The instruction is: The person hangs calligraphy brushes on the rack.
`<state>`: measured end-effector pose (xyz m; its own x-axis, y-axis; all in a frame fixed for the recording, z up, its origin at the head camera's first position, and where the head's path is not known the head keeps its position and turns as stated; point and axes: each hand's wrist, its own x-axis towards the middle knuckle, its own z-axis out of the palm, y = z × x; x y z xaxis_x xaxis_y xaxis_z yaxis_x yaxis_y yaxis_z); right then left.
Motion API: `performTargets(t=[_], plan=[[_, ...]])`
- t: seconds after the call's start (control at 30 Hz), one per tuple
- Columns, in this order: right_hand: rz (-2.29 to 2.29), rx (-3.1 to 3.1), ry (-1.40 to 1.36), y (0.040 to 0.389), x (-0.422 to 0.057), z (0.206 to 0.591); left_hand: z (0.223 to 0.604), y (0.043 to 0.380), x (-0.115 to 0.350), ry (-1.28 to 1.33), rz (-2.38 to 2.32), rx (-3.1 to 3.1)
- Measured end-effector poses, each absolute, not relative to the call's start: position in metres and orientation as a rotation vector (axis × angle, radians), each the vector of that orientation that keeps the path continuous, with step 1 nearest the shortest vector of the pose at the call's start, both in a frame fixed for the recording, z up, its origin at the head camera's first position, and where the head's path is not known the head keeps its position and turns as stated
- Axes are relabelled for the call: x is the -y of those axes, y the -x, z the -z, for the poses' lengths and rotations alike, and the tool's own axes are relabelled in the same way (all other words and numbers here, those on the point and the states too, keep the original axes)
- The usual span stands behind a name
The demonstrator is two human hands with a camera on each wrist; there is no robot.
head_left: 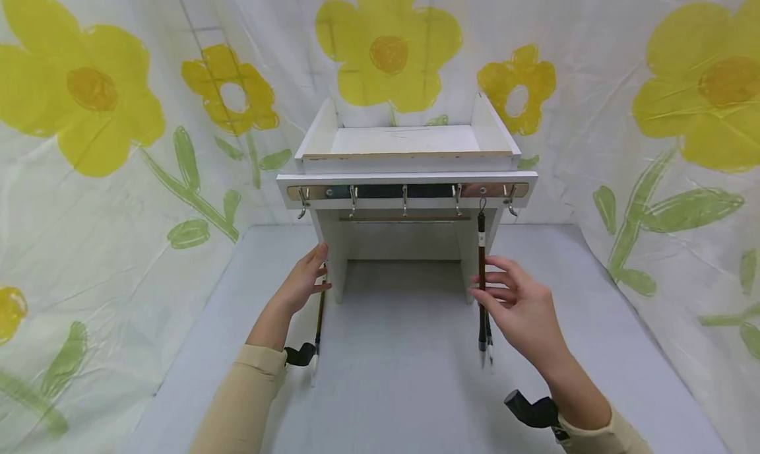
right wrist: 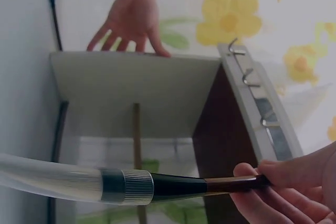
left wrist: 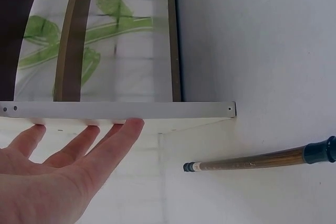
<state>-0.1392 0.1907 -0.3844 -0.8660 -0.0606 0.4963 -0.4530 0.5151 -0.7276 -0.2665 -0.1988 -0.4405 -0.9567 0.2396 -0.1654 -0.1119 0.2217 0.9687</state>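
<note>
A white wooden rack [head_left: 406, 178] stands in the middle, with a metal strip of several hooks [head_left: 406, 200] along its front. My right hand [head_left: 522, 302] pinches the brown handle of a calligraphy brush [head_left: 481, 262], held upright with its tip down. The brush's hanging loop [head_left: 482, 204] appears before the strip, between the two rightmost hooks. The right wrist view shows its white bristles [right wrist: 52, 179] and dark ferrule. My left hand [head_left: 303, 282] rests its extended fingers against the rack's left side panel [left wrist: 131, 109]. A second brush [head_left: 321, 315] lies beside that hand.
Another brush tip [head_left: 490, 352] shows behind the held brush, the rest mostly hidden. An open tray [head_left: 406, 139] tops the rack. The rack stands on a pale table [head_left: 404, 388], before a white curtain [head_left: 285, 38] printed with yellow flowers.
</note>
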Motion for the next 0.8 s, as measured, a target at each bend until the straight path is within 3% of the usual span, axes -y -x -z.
performTargets(t=[0.23,0.53,0.8], plan=[[-1.332,2.400,-0.468,0.136,-0.181,0.393,0.423,0.255,0.195,-0.128,-1.798,-2.202],[-1.342,2.427,-0.470,0.140,-0.176,0.396,0.450,0.268,0.204,-0.111,-1.809,-2.220],[-1.342,2.435,-0.437,0.150,-0.172,0.403,0.449,0.267,0.201,-0.127,-1.809,-2.246]])
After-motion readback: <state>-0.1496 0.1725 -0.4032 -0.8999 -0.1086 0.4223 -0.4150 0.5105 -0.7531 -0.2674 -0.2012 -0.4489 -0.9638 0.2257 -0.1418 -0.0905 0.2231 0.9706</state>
